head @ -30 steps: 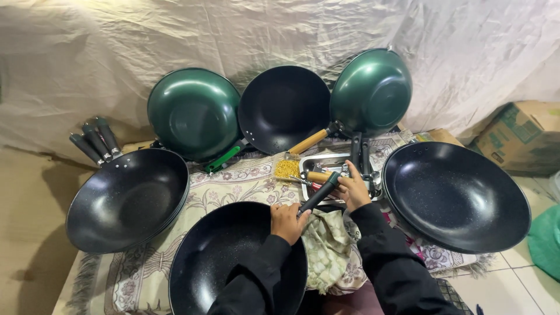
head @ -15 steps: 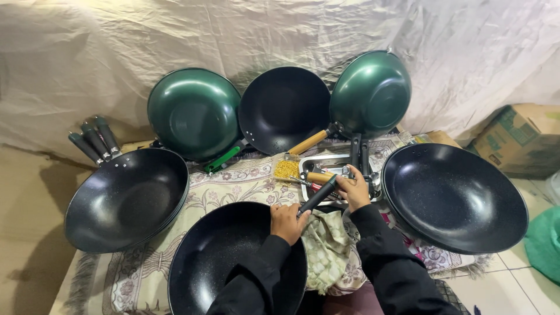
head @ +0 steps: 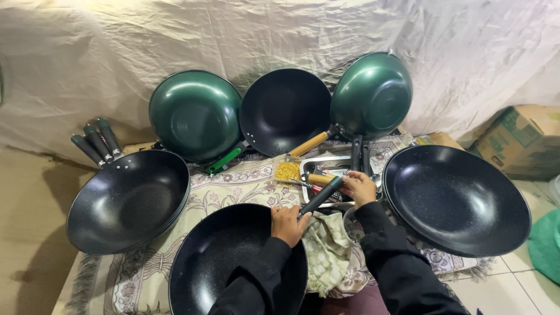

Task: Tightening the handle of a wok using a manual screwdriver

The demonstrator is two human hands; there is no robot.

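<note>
Both hands meet near the middle of a low tabletop (head: 233, 186) covered with a floral cloth. A pale sheet (head: 116, 52) hangs behind as a backdrop. At the right edge lies the largest black wok (head: 458, 201), face up. Another black wok (head: 128, 201) sits at the left, stacked on others whose dark handles (head: 96, 140) fan out behind it. Three more pans lean upright against the sheet, seemingly so they show well: a green wok (head: 195, 114) with its underside outward, a black wok (head: 286, 111) showing its inside, and a second green wok (head: 373, 93) with a wooden handle. A cardboard box (head: 519, 140) stands on the floor at far right.

Nearest the person is the wok in hand (head: 230, 262), black and speckled, face up. The left hand (head: 287, 224) is clenched on its rim where the handle joins, apparently to steady it. The right hand (head: 359, 186) grasps the far end of the loose black handle (head: 321, 195), holding it slanted down toward that joint. A checked rag (head: 326, 251) lies crumpled just beside the rim. Behind the hands, a metal tray (head: 321, 166) holds tools and what looks like a heap of small yellow fasteners (head: 287, 171), within easy reach.
</note>
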